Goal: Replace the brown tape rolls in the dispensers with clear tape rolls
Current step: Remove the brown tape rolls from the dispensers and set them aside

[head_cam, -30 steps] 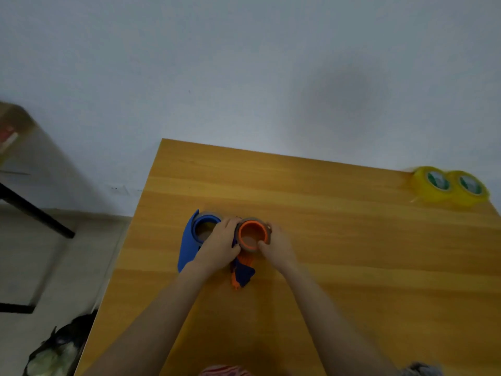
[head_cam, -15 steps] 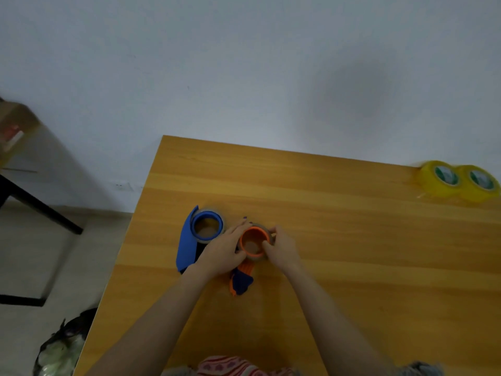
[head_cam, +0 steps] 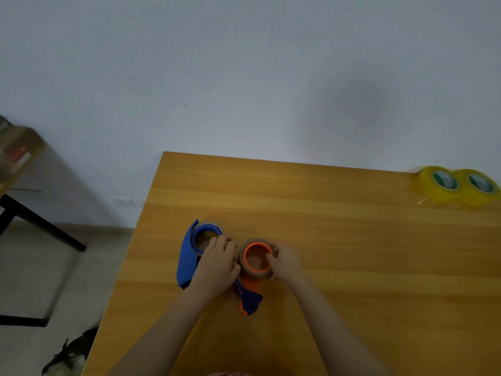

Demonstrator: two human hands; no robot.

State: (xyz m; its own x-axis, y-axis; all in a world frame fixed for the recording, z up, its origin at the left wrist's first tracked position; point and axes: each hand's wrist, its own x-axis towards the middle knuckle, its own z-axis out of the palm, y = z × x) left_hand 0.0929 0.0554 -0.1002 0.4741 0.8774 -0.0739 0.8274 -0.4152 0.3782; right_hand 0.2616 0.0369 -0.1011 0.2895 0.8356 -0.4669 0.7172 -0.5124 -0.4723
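Two tape dispensers lie side by side on the wooden table [head_cam: 352, 267]. The blue dispenser [head_cam: 187, 253] at the left holds a brown tape roll around its blue hub. The orange dispenser [head_cam: 256, 257] beside it carries a brown tape roll [head_cam: 242, 249] around its orange hub, and its orange-and-blue handle points toward me. My left hand [head_cam: 217, 264] rests between the two dispensers, fingers curled against the orange one's left side. My right hand [head_cam: 286, 263] grips the brown roll on the orange hub from the right. Two clear yellowish tape rolls [head_cam: 458, 185] sit at the far right corner.
The table's left edge drops to a pale floor. A dark bag [head_cam: 67, 356] lies on the floor near the front left. A black-legged table [head_cam: 32, 221] with a cardboard box [head_cam: 19, 153] stands at the far left. A white wall is behind.
My view shifted slightly. My left hand slid a little left, off the orange hub, and my right hand's fingers wrapped further around the brown roll on the orange dispenser.
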